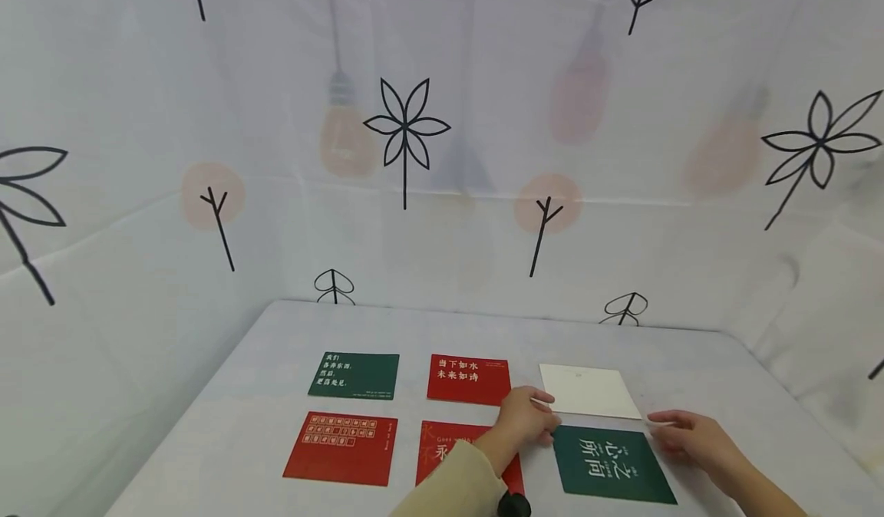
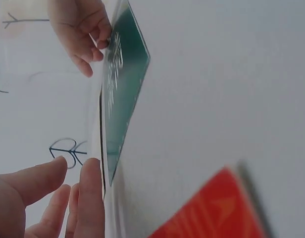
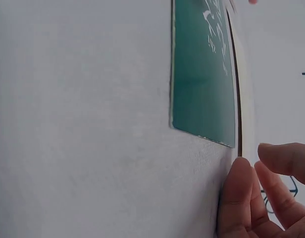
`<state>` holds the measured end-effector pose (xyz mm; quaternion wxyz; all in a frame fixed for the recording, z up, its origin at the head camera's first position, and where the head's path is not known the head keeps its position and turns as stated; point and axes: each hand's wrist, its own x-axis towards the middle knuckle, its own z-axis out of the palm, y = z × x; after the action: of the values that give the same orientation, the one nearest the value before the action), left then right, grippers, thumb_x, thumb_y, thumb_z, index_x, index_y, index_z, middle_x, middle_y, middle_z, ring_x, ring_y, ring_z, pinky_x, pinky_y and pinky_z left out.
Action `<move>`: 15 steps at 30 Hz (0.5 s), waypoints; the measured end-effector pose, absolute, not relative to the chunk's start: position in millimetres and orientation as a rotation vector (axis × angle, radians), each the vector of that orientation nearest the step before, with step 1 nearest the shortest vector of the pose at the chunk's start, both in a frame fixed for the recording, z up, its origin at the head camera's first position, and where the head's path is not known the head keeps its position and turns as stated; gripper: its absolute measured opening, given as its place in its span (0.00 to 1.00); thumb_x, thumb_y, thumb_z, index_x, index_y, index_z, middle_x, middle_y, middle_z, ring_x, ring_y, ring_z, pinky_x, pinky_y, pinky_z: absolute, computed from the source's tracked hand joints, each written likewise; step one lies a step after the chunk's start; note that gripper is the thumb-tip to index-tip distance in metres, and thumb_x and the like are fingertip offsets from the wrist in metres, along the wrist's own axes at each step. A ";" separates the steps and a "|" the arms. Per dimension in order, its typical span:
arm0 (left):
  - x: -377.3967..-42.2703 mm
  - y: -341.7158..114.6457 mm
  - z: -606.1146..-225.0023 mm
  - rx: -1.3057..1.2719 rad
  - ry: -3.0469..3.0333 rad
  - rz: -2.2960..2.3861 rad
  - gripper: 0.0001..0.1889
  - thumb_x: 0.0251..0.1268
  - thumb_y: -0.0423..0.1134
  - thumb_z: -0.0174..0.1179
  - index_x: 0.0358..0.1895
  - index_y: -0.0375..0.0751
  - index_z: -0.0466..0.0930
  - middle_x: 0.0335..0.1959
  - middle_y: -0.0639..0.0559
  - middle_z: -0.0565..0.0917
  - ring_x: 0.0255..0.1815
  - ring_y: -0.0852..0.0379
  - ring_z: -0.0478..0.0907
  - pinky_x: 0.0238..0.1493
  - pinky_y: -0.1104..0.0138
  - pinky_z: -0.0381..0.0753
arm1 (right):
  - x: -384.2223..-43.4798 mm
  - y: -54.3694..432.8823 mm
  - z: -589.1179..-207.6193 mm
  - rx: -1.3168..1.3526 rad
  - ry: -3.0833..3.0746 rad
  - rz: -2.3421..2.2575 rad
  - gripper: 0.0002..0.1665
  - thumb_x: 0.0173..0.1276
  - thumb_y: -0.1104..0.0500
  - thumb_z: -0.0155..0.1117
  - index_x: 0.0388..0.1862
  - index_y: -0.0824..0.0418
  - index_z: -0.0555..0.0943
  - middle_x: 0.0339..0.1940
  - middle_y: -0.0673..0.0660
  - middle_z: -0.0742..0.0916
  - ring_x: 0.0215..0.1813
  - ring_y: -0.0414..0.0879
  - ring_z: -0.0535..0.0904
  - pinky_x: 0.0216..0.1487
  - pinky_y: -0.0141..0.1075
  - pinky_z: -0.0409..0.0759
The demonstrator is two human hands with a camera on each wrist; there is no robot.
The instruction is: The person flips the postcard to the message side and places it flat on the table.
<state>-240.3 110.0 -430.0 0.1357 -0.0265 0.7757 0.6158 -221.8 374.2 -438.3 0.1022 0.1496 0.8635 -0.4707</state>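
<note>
In the head view a cream card (image 1: pixel 590 391) lies flat at the back right, its printing too small to read. My left hand (image 1: pixel 523 419) is at its near-left corner, and my right hand (image 1: pixel 694 442) is at its near-right corner. Just in front of it lies a green card (image 1: pixel 611 465) with white characters turned sideways. Both wrist views show fairly straight fingers at the cream card's edge, with the thumbs held apart from them; whether they touch it I cannot tell. The left forearm partly covers a red card (image 1: pixel 435 456).
Further left on the white table (image 1: pixel 228 440) lie another green card (image 1: pixel 355 377), a red card (image 1: pixel 468 380) in the back row and a red card with boxed characters (image 1: pixel 341 456) in front. A white printed curtain (image 1: pixel 442 256) hangs behind the table.
</note>
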 end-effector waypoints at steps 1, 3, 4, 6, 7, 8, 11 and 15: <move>-239.3 110.1 -429.0 -0.068 2.245 1.788 0.09 0.50 0.30 0.68 0.35 0.43 0.80 0.24 0.52 0.75 0.20 0.58 0.76 0.25 0.69 0.80 | -221.4 374.2 -438.8 0.446 2.547 -1.392 0.26 0.61 0.59 0.63 0.52 0.75 0.73 0.36 0.59 0.83 0.33 0.47 0.76 0.36 0.40 0.80; -237.2 110.0 -427.3 -0.054 2.237 1.806 0.09 0.51 0.29 0.67 0.35 0.42 0.80 0.24 0.52 0.75 0.20 0.58 0.76 0.25 0.69 0.80 | -220.0 374.3 -440.3 0.453 2.540 -1.398 0.25 0.61 0.60 0.62 0.52 0.76 0.73 0.35 0.58 0.82 0.33 0.47 0.76 0.36 0.40 0.81; -236.2 109.7 -426.5 -0.048 2.232 1.812 0.09 0.51 0.29 0.67 0.35 0.42 0.80 0.24 0.52 0.75 0.20 0.58 0.76 0.25 0.69 0.80 | -219.6 374.5 -441.2 0.464 2.537 -1.402 0.24 0.61 0.61 0.62 0.51 0.76 0.74 0.34 0.57 0.83 0.33 0.47 0.76 0.36 0.40 0.81; -234.4 109.0 -425.3 -0.039 2.233 1.810 0.09 0.51 0.29 0.67 0.36 0.42 0.80 0.24 0.52 0.75 0.20 0.58 0.76 0.25 0.69 0.80 | -218.8 375.1 -443.2 0.489 2.529 -1.406 0.22 0.60 0.63 0.62 0.51 0.76 0.74 0.33 0.57 0.83 0.33 0.48 0.76 0.36 0.41 0.81; -233.4 108.5 -424.7 -0.036 2.232 1.810 0.09 0.51 0.29 0.67 0.36 0.42 0.80 0.24 0.52 0.75 0.20 0.58 0.76 0.25 0.69 0.81 | -218.4 375.5 -444.1 0.502 2.523 -1.407 0.22 0.60 0.63 0.62 0.51 0.75 0.74 0.32 0.57 0.83 0.33 0.48 0.76 0.37 0.41 0.81; -232.6 108.0 -424.3 -0.036 2.231 1.810 0.10 0.51 0.29 0.67 0.36 0.42 0.80 0.24 0.52 0.75 0.20 0.58 0.76 0.25 0.69 0.81 | -217.8 375.9 -445.2 0.511 2.522 -1.406 0.22 0.60 0.64 0.63 0.51 0.75 0.74 0.32 0.57 0.83 0.33 0.48 0.77 0.37 0.41 0.82; -230.1 106.0 -423.3 -0.029 2.229 1.806 0.10 0.51 0.29 0.68 0.37 0.42 0.79 0.25 0.52 0.75 0.21 0.58 0.76 0.26 0.68 0.81 | -215.6 375.8 -446.7 0.541 2.512 -1.407 0.22 0.58 0.65 0.64 0.50 0.74 0.74 0.33 0.58 0.83 0.32 0.49 0.77 0.37 0.41 0.82; -226.8 103.6 -422.9 -0.013 2.225 1.775 0.12 0.50 0.30 0.68 0.39 0.43 0.78 0.26 0.52 0.75 0.21 0.57 0.76 0.28 0.67 0.81 | -210.3 374.3 -445.8 0.553 2.500 -1.401 0.22 0.58 0.65 0.64 0.50 0.74 0.74 0.33 0.59 0.83 0.32 0.48 0.78 0.38 0.42 0.82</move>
<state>-226.8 103.6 -422.9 0.1472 -0.0046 0.7731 0.6169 -210.3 374.3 -445.8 0.1112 0.1883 0.8513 -0.4770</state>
